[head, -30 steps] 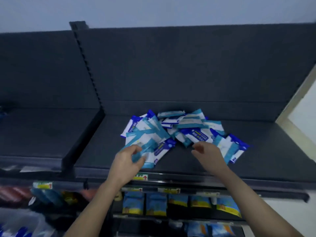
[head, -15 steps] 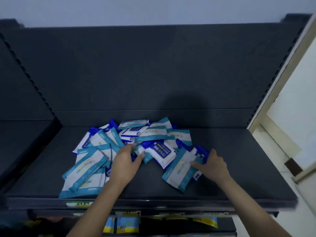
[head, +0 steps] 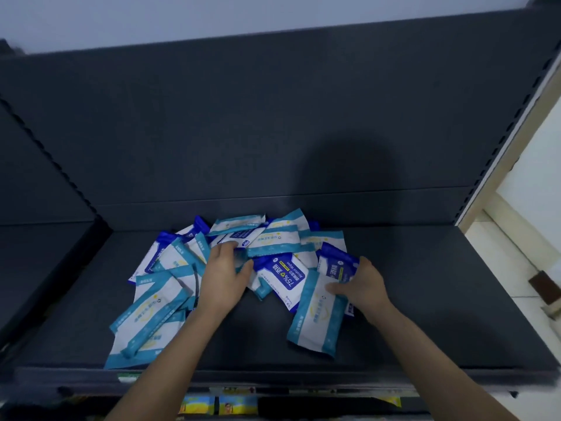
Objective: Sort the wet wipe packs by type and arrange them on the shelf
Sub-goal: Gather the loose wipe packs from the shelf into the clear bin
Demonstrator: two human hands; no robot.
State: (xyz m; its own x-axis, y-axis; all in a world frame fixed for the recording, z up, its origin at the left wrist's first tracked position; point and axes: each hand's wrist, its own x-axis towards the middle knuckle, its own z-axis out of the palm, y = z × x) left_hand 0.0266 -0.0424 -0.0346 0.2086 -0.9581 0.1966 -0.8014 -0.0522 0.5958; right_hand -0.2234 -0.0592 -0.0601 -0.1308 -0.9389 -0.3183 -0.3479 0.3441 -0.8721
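A mixed heap of wet wipe packs lies on the dark shelf. Some are white with teal edges, others white with dark blue ends, one of them the alcohol wipes pack. My left hand rests on the middle of the heap, its fingers spread over packs. My right hand grips a teal-edged pack at its upper end, thumb on top, next to a blue-ended pack. Teal-edged packs lie overlapped at the front left.
The shelf's dark back panel rises behind the heap. A lower neighbouring shelf sits to the left past a notched upright. Yellow and blue goods show on the shelf below. Pale floor and wall lie to the right.
The view has swung right and closer to the shelf. My left hand has moved up onto the heap's middle. My right hand has taken hold of the teal-edged pack on the right.
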